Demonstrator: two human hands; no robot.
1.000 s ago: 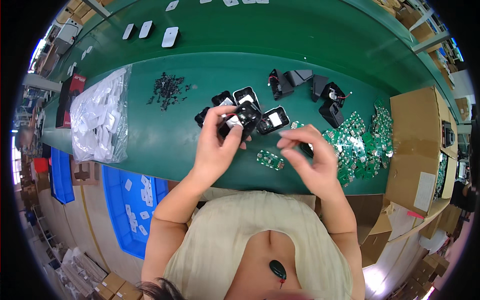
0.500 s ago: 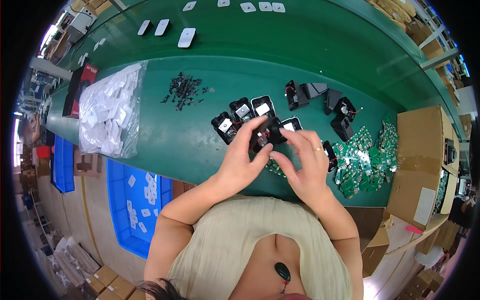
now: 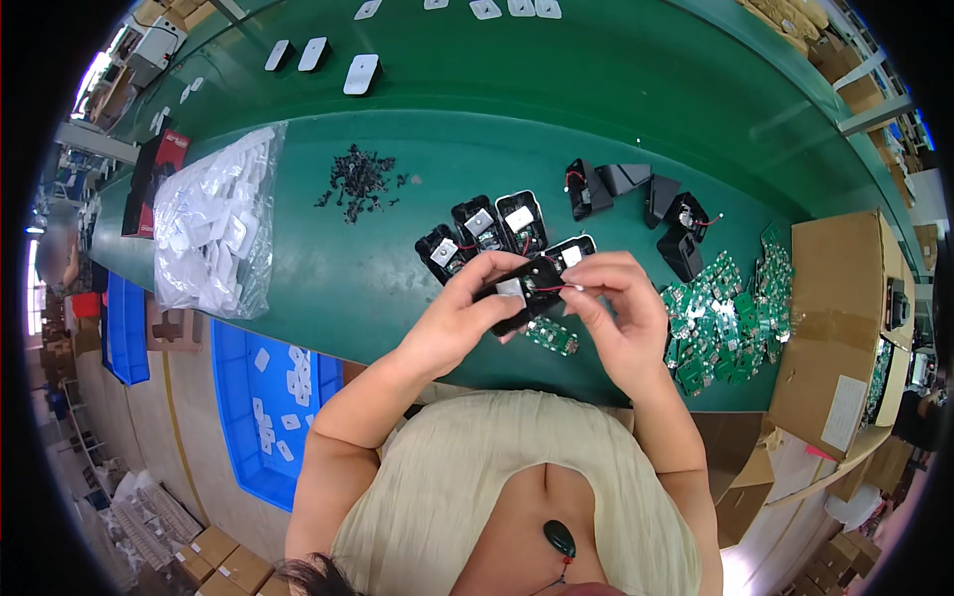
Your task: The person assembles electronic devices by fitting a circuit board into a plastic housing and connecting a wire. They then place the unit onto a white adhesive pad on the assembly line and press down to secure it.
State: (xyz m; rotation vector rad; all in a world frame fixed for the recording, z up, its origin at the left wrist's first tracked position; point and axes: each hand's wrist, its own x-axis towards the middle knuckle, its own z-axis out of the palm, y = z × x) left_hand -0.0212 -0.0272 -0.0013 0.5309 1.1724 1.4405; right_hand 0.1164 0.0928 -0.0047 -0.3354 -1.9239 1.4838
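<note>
My left hand (image 3: 449, 323) is closed round a black plastic housing (image 3: 540, 272), tilted with its open side up and a white block inside. Out of the housing runs a thin red wire (image 3: 553, 289) with a small white connector at its end. The fingertips of my right hand (image 3: 628, 316) pinch that wire near the connector. Just below the housing, a green circuit board (image 3: 553, 336) lies on the bench. Beyond my hands are several opened housings, among them a left one (image 3: 437, 260) and a white-rimmed one (image 3: 519, 204), with white blocks and red wires inside.
Black screws or small parts (image 3: 360, 181) are heaped at centre left, beside a clear bag of white covers (image 3: 214, 223). More black housings (image 3: 626, 179) and a pile of green circuit boards (image 3: 720, 318) lie right, near a cardboard box (image 3: 830, 318). A blue bin (image 3: 234, 427) stands below left.
The housing has turned so its inside shows, and my left hand has shifted left and down. My right hand has moved right and now pinches the wire. The circuit board below shows more.
</note>
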